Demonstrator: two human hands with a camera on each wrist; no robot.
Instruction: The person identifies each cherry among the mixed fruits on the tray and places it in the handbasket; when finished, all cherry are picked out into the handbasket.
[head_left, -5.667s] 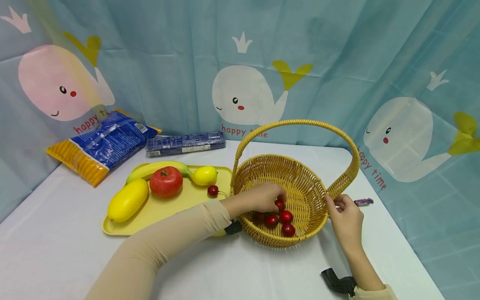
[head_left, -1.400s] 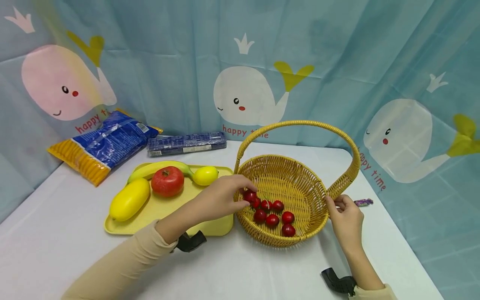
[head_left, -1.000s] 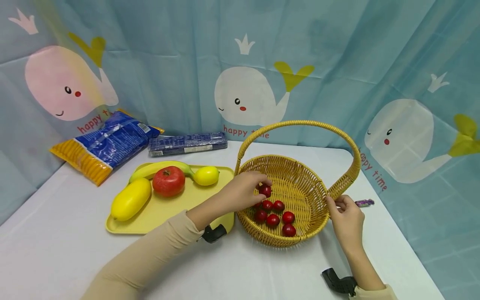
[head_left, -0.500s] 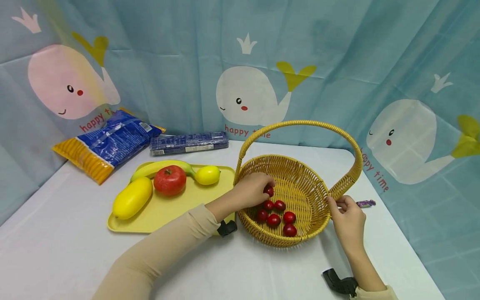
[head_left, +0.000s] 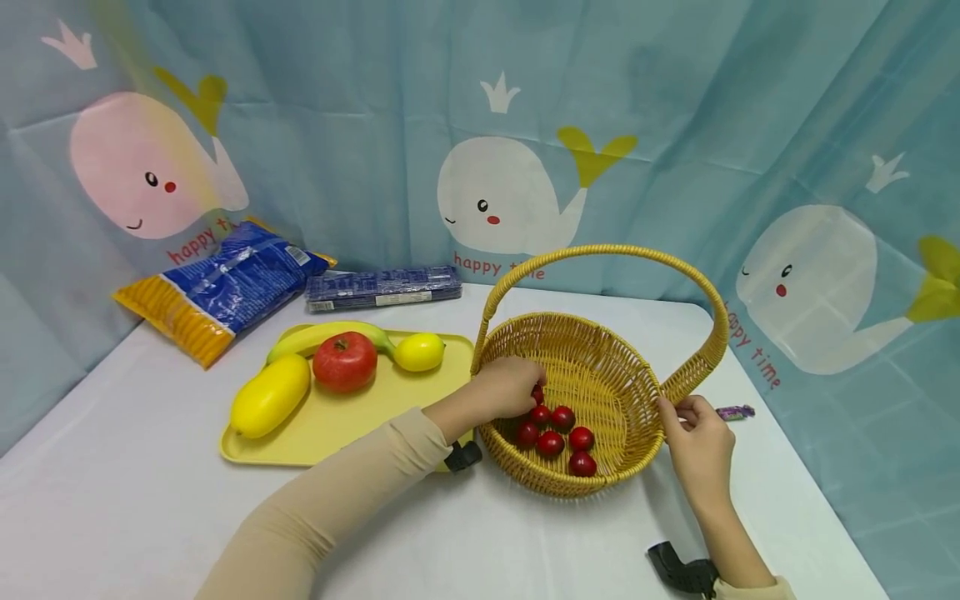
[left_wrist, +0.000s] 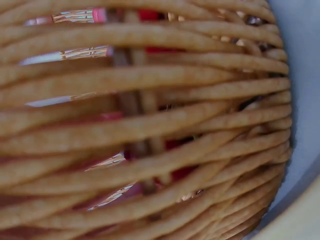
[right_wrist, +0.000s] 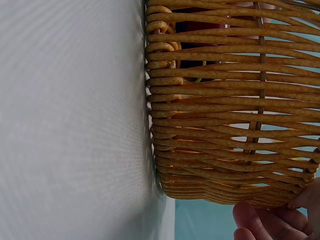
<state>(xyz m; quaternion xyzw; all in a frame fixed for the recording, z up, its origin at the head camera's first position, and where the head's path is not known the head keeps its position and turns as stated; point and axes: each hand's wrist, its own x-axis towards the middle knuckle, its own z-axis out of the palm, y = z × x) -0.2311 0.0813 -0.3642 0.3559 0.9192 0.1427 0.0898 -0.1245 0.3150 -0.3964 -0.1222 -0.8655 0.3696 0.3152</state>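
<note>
Inside the yellow wicker basket [head_left: 611, 358], my left hand [head_left: 506, 388] reaches low over the near-left part, its fingers curled on a red cherry [head_left: 537, 395]. Several more cherries [head_left: 551, 443] lie on the basket's bottom beside and below that hand. My right hand [head_left: 701, 446] pinches the basket's right rim near the foot of the handle. In the right wrist view, the fingertips [right_wrist: 246, 216] of this hand curl at the rim of the woven wall [right_wrist: 210, 115]. Only wicker [left_wrist: 150, 120] fills the left wrist view, with red showing through the gaps.
Left of the basket lies a yellow tray [head_left: 360, 425] bearing a banana [head_left: 300, 340], a red apple-like fruit [head_left: 345, 362], a lemon [head_left: 419, 352] and a papaya-like yellow fruit [head_left: 272, 396]. Behind are a blue-orange bag [head_left: 232, 283] and a blue packet [head_left: 382, 288]. A purple wrapped candy [head_left: 735, 412] lies right.
The cherry seen on the tray at first is gone from it. My left hand has carried a cherry over the basket's left rim and lowered it inside. My right hand has stayed on the rim.
</note>
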